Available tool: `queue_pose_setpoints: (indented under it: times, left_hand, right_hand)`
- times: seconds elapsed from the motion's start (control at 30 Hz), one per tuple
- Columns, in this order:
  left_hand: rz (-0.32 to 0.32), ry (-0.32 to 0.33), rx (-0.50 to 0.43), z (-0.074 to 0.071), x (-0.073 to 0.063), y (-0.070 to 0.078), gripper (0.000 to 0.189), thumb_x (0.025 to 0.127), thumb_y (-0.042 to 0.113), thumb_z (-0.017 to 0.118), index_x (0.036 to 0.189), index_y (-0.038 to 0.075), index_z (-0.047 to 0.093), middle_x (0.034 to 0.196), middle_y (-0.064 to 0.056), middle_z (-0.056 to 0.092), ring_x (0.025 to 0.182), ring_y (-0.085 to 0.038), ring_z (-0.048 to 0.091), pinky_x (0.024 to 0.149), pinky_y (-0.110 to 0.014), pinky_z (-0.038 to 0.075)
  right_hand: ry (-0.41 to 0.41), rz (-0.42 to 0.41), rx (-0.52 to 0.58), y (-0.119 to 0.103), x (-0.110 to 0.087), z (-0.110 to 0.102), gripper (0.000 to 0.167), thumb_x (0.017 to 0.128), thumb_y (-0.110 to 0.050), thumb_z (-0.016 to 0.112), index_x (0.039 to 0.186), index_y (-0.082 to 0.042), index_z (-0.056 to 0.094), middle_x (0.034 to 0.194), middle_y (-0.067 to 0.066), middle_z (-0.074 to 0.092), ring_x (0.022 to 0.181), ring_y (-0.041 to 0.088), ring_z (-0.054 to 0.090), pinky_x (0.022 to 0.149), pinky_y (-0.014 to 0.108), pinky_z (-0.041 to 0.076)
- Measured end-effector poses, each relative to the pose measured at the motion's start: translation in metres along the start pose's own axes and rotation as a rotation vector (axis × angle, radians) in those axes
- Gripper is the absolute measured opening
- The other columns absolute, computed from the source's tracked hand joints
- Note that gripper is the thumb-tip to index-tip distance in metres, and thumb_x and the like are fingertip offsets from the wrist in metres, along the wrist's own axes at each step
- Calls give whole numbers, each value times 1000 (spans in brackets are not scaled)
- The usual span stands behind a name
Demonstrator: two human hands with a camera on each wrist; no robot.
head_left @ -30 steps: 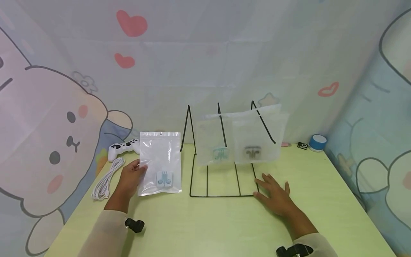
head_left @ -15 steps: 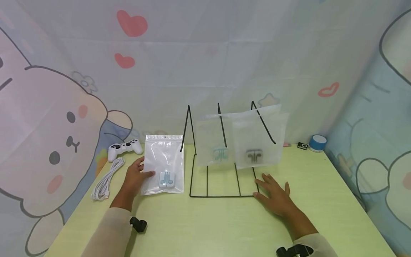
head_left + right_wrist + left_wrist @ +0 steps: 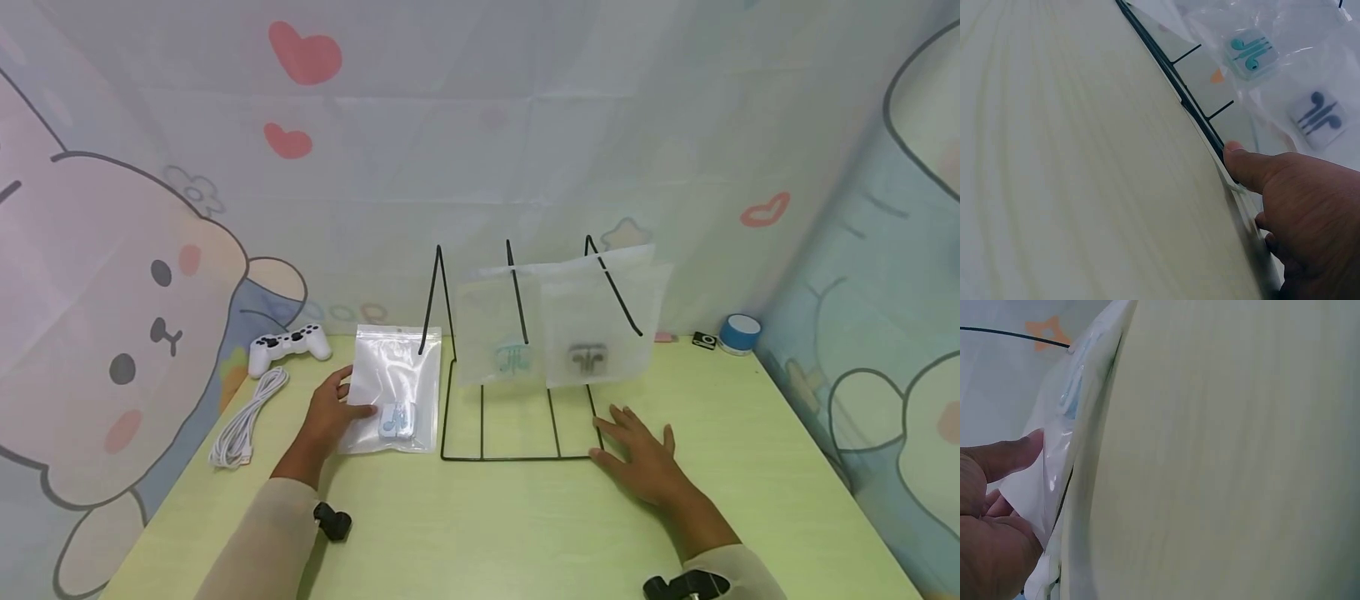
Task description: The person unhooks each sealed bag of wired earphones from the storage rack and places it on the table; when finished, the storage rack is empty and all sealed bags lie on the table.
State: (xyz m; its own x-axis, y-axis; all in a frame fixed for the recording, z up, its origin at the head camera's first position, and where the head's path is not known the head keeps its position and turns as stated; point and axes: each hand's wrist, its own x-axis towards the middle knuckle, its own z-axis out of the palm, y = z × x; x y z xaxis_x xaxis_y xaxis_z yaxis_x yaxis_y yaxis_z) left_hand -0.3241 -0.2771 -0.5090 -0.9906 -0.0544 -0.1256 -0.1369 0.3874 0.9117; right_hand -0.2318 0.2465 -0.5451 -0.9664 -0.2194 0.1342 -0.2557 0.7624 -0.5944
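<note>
Glossy white plastic pouch [image 3: 393, 367] held by its edge

The spread right hand [image 3: 641, 462] touched the near corner of the black wire rack [image 3: 517, 459]; left of the rack, the left hand [image 3: 325, 421] pinched the pouch; likely light, floppy and slippery, it suited an edge grip; its long axis ran upward, zip end farthest.

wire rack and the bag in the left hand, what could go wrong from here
The left hand pinches the bag at one side, so it might twist or slip. The left hook overlaps the bag's top in the head view, so it could snag the plastic. The right hand touches a front corner of the rack, which may shift if bumped.
</note>
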Motion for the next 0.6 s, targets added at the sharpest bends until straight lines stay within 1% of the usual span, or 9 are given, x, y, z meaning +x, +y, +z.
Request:
queue_pose_setpoints:
  times: [0.1,0.23,0.33,0.37,0.5,0.6]
  left_hand:
    - [-2,3,11,3,4,-1,100,90,-2,85,172,9,30,163,-29,53,152,-46,53,124,-56,45]
    - [-2,7,29,6,7,-2,100,88,0,87,171,10,33,161,-29,53,152,-47,53,124,-57,43]
    - [12,17,69,9,6,-2,99,89,2,87,171,9,33,162,-30,51,152,-49,50,125,-60,42]
    - [23,25,92,10,5,-1,98,89,2,87,170,9,34,162,-30,51,153,-49,49,126,-60,41]
    - [90,50,235,14,0,1,90,90,7,87,166,3,40,163,-32,46,153,-52,46,126,-64,40]
    - [156,40,339,19,-4,3,82,91,12,87,161,0,47,166,-31,42,156,-53,41,129,-65,35]
  right_hand:
    - [-2,-3,-2,1,0,0,62,108,-47,67,160,-16,57,176,23,37,166,50,24,117,92,-6]
    - [1,-5,-1,1,1,1,62,108,-46,67,160,-15,57,176,23,37,166,51,24,117,92,-7]
    - [1,-3,0,1,1,2,61,108,-46,67,160,-15,57,175,23,37,166,51,24,117,92,-7]
    - [0,-3,-1,2,1,2,61,108,-47,67,160,-16,57,175,23,37,166,51,25,116,93,-6]
    - [-3,-4,-4,2,2,3,61,108,-47,67,160,-16,57,175,24,38,166,51,25,116,93,-6]
    - [1,-1,-9,2,1,2,61,108,-47,67,160,-16,57,175,23,38,165,51,25,116,93,-6]
